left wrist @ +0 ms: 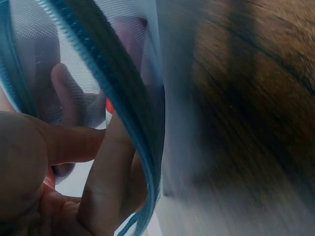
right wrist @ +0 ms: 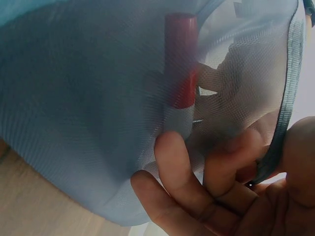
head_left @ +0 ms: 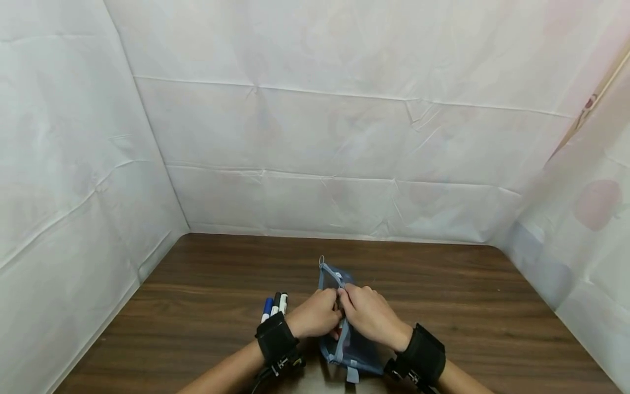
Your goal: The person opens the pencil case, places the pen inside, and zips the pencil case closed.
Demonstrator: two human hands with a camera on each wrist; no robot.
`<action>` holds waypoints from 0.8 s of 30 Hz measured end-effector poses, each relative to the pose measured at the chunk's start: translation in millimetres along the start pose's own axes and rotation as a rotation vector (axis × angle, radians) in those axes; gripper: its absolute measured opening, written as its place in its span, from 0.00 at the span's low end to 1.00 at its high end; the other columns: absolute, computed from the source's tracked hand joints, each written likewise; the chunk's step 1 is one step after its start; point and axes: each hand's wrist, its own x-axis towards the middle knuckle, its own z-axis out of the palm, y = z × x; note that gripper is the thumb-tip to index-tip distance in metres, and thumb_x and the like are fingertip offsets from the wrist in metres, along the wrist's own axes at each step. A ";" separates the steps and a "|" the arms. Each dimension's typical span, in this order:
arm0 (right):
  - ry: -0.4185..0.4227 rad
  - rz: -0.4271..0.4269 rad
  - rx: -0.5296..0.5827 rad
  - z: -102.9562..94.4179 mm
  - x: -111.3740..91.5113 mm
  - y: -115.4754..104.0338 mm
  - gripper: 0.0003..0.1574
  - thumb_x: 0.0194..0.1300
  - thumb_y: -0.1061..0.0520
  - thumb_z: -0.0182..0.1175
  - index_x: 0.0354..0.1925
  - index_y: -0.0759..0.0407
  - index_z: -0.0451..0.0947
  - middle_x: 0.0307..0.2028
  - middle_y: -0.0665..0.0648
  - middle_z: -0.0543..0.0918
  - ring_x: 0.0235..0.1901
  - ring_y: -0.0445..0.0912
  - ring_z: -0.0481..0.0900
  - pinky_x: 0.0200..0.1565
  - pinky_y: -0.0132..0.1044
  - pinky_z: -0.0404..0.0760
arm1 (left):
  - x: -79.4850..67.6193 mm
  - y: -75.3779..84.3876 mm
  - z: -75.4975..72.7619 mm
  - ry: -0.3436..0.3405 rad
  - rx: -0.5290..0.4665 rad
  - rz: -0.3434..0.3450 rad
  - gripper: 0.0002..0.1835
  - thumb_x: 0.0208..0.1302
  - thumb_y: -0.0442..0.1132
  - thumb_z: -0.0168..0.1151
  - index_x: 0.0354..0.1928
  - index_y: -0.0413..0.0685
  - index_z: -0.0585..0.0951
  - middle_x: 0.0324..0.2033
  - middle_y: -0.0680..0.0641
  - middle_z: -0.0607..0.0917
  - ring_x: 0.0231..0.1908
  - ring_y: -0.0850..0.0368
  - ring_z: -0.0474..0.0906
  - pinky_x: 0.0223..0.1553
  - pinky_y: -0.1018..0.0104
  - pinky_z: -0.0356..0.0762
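Note:
A blue-grey mesh zipper pouch (head_left: 361, 350) lies on the table with its zipped mouth spread apart. My left hand (head_left: 317, 313) reaches in through that mouth, fingers bent around a marker with a red cap (right wrist: 183, 88) and a white body. Through the mesh in the right wrist view, the cap points away from my fingers. My right hand (head_left: 371, 313) grips the pouch's zipper edge (right wrist: 284, 105), thumb on one side and fingers against the outer mesh. Part of the marker is hidden by the left hand and the zipper band (left wrist: 106, 69).
Several markers lie side by side left of the pouch, among them a blue-capped marker (head_left: 267, 307) and a black-capped marker (head_left: 276, 302), partly behind my left wrist. The brown wooden table (head_left: 221, 273) is bordered by white sheeting (head_left: 320, 202) at the back and sides.

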 end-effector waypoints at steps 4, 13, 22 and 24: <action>0.009 0.005 0.004 0.4 1.3 1.0 0.24 0.82 0.52 0.41 0.25 0.51 0.68 0.14 0.46 0.61 0.11 0.37 0.54 0.16 0.27 0.52 | 2.0 -0.4 2.4 0.028 0.019 0.001 0.11 0.69 0.29 0.53 0.26 0.44 0.74 0.15 0.48 0.79 0.15 0.58 0.80 0.18 0.69 0.76; 0.023 0.012 -0.016 1.4 4.0 2.7 0.24 0.81 0.52 0.42 0.24 0.50 0.68 0.15 0.46 0.62 0.12 0.37 0.56 0.17 0.27 0.53 | 5.7 -4.1 4.6 0.020 0.069 0.012 0.15 0.63 0.27 0.55 0.18 0.45 0.72 0.10 0.52 0.74 0.14 0.61 0.78 0.16 0.70 0.72; 0.012 0.000 -0.002 1.2 2.2 1.6 0.23 0.81 0.53 0.43 0.25 0.51 0.68 0.15 0.46 0.62 0.12 0.37 0.56 0.17 0.27 0.53 | 4.4 -4.3 6.2 0.026 0.029 0.022 0.13 0.62 0.25 0.55 0.22 0.47 0.72 0.11 0.53 0.72 0.15 0.59 0.78 0.17 0.70 0.73; 0.009 0.000 0.001 0.8 1.9 1.4 0.23 0.81 0.53 0.43 0.25 0.51 0.68 0.15 0.46 0.62 0.12 0.37 0.56 0.17 0.27 0.53 | 3.8 -4.4 6.6 0.032 0.026 0.025 0.10 0.62 0.25 0.55 0.28 0.47 0.74 0.15 0.52 0.75 0.17 0.60 0.79 0.19 0.70 0.75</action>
